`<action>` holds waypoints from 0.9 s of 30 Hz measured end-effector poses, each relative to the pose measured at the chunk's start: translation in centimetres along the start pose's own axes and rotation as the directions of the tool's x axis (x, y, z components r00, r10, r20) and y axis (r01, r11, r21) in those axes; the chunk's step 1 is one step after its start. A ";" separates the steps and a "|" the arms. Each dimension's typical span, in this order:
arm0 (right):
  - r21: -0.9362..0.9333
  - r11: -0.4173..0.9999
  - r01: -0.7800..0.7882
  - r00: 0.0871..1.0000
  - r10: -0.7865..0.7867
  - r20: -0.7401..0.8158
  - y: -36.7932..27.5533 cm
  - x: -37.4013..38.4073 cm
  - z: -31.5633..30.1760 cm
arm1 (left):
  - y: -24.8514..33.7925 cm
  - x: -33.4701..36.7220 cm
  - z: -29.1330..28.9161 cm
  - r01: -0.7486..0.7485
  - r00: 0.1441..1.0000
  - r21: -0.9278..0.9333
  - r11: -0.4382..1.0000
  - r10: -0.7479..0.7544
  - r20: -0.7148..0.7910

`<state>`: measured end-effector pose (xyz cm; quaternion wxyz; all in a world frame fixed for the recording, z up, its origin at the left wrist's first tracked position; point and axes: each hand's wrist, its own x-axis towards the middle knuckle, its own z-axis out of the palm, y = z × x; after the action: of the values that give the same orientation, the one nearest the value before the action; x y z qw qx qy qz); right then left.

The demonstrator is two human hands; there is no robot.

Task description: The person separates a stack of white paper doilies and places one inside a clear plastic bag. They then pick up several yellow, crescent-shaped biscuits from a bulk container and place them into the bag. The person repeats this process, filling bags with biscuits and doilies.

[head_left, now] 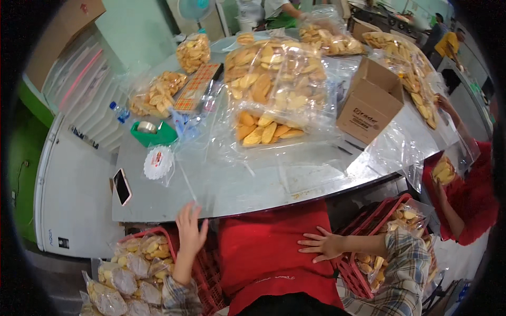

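My left hand (190, 227) is raised at the near edge of the metal table (237, 181), fingers apart and holding nothing. Flat on the red apron (274, 253) over my lap lies my right hand (322, 244), its fingers spread. Beyond them, in the middle of the table, sits a large clear plastic bag (276, 79) full of flat yellow-brown chips or crackers, with its mouth toward me. Loose pieces (263, 129) show in that mouth. An open cardboard box (370, 100) stands to the right of the bag.
Red baskets (363, 282) of bagged pieces flank my lap; small filled bags (118, 279) pile at left. On the table's left are a phone (122, 187), a green tape dispenser (153, 134) and a round white label stack (158, 163). A co-worker in red (464, 195) holds a small bag at right.
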<state>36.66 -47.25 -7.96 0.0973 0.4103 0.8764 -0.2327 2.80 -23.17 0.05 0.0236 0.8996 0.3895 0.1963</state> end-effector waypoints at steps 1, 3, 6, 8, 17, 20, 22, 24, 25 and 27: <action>0.015 1.000 -0.020 1.000 0.020 -0.012 -0.2 0.3 0.6 | -0.9 2.2 0.4 -0.027 0.999 0.060 0.998 0.030 -0.038; 0.008 1.000 -0.030 0.999 0.030 -0.013 -0.5 0.3 0.9 | -2.7 6.6 1.5 0.027 0.995 0.176 0.984 -0.009 -0.100; 0.027 0.998 -0.062 0.998 0.062 0.026 -0.4 0.3 0.8 | -4.2 11.2 2.2 0.123 0.988 0.206 0.971 -0.101 -0.115; 0.057 0.995 -0.085 0.996 0.083 0.045 -0.5 0.4 0.9 | -7.1 12.6 3.4 0.022 0.999 0.068 0.997 -0.020 -0.043; 0.151 0.985 -0.081 0.996 0.088 -0.035 -0.6 0.7 2.0 | -8.4 13.3 2.1 -0.063 0.977 -0.176 0.982 0.025 -0.212; 0.140 0.986 -0.096 0.994 0.102 -0.039 -0.7 0.7 2.0 | -8.0 13.2 1.4 -0.058 0.941 -0.165 0.985 -0.001 -0.338; 0.143 0.984 -0.106 0.993 0.112 -0.036 -0.9 0.9 1.7 | -7.8 12.9 1.1 -0.049 0.894 -0.098 0.994 0.001 -0.448; 0.165 0.980 -0.115 0.992 0.123 -0.042 -1.1 0.9 1.5 | -7.5 12.6 0.9 -0.031 0.831 0.006 1.000 0.029 -0.556; 0.179 0.976 -0.124 0.989 0.136 -0.052 -1.0 0.9 1.5 | -7.2 12.5 0.9 0.002 0.806 -0.063 0.998 -0.039 -0.591; 0.223 0.961 -0.163 0.980 0.184 -0.075 -1.3 0.6 1.9 | -6.3 12.5 1.4 0.039 0.760 -0.215 0.976 -0.169 -0.628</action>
<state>35.28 -48.50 -9.44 0.0302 0.5044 0.8101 -0.2973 6.71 -9.75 1.76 -0.0148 0.7483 0.4031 0.5266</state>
